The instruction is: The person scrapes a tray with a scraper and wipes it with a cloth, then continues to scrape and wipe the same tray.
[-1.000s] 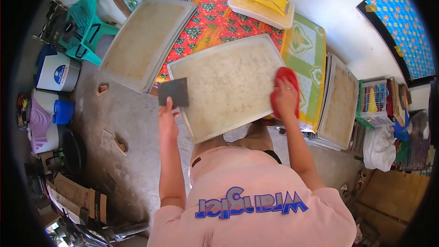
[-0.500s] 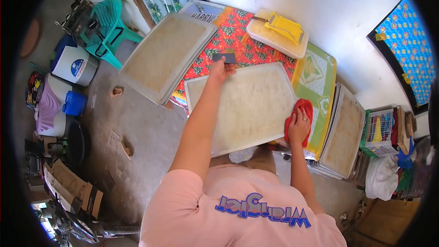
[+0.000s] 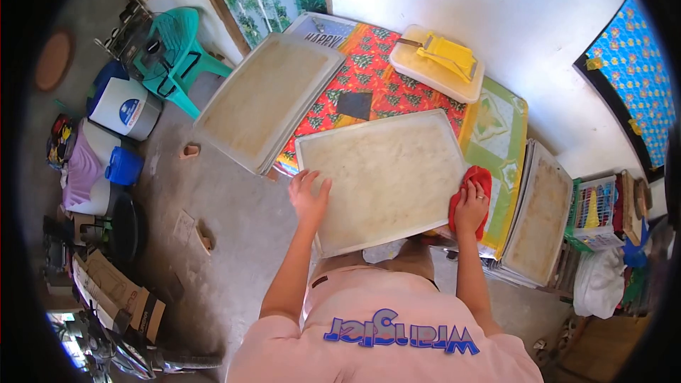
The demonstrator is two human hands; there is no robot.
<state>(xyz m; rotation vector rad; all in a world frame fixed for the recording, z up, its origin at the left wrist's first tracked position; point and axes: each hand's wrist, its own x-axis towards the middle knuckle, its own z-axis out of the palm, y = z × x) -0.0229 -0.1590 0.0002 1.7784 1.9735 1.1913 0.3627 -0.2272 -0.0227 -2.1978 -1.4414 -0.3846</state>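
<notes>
A large pale baking tray (image 3: 383, 177) lies across the table's near side, its front edge out over my legs. At its left rim is my left hand (image 3: 309, 195), fingers spread, thumb over the tray surface. My right hand (image 3: 470, 209) grips a bunched red cloth (image 3: 484, 179) close by the tray's right edge. A thin dark square piece (image 3: 355, 105) rests on the red patterned tablecloth (image 3: 386, 99) just beyond the tray's far rim.
Stacked trays (image 3: 273, 96) sit at the table's left end; more trays (image 3: 535, 213) stand on the right. Near the wall, a white tub (image 3: 402, 64) carries a yellow slicer-like frame (image 3: 448, 57). A green chair (image 3: 181, 57) and cooler box (image 3: 124, 108) are on the left.
My left hand has let go of the dark square piece, leaving it on the tablecloth, and come back to the tray's left rim. My right hand stays on the red cloth.
</notes>
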